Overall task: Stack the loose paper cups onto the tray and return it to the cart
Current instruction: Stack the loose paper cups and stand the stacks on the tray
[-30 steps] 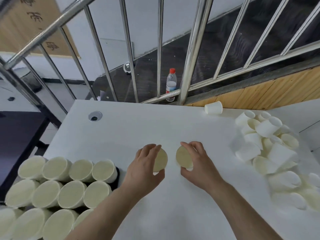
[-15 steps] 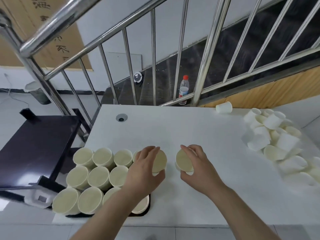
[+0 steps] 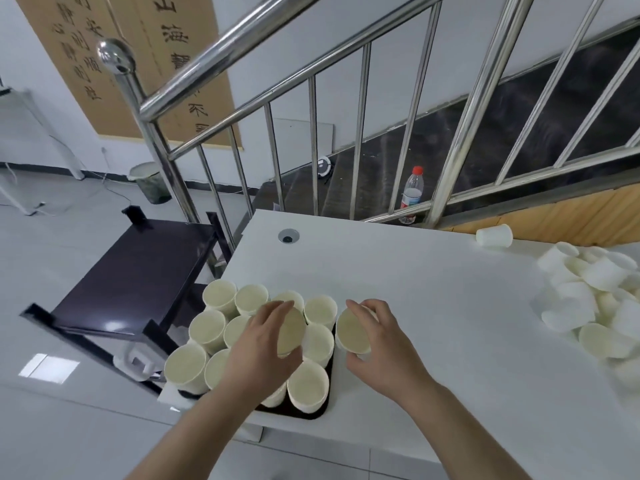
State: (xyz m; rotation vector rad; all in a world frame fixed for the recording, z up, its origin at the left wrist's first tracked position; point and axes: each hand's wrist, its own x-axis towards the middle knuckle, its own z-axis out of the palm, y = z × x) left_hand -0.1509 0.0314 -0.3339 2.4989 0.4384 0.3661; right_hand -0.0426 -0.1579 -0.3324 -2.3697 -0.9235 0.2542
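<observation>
White laminate covers the worktop (image 3: 433,306), and a black tray (image 3: 313,412) sits at its near left corner, packed with upright paper cup stacks (image 3: 221,327) whose cream insides face up. The left hand (image 3: 259,351) hovers over the tray with its grip closed around one paper cup (image 3: 291,332), tilted so the mouth faces the camera; fingers curl over the upper rim and the thumb presses from below. The right hand (image 3: 384,351) holds a second cup (image 3: 353,332) just beside the tray's right edge, its grip likewise wrapped round the rim, thumb underneath. The two held cups are near each other but apart. At the far right of the worktop lies a heap of loose cups (image 3: 588,306), most on their sides, and a single cup (image 3: 494,235) lies on its side near the back edge. Left of the worktop stands a dark cart (image 3: 138,271) with a glossy top shelf. Behind, a stainless stair railing (image 3: 242,39) rises, with a red-capped plastic bottle (image 3: 412,194) standing on a step beyond it.
</observation>
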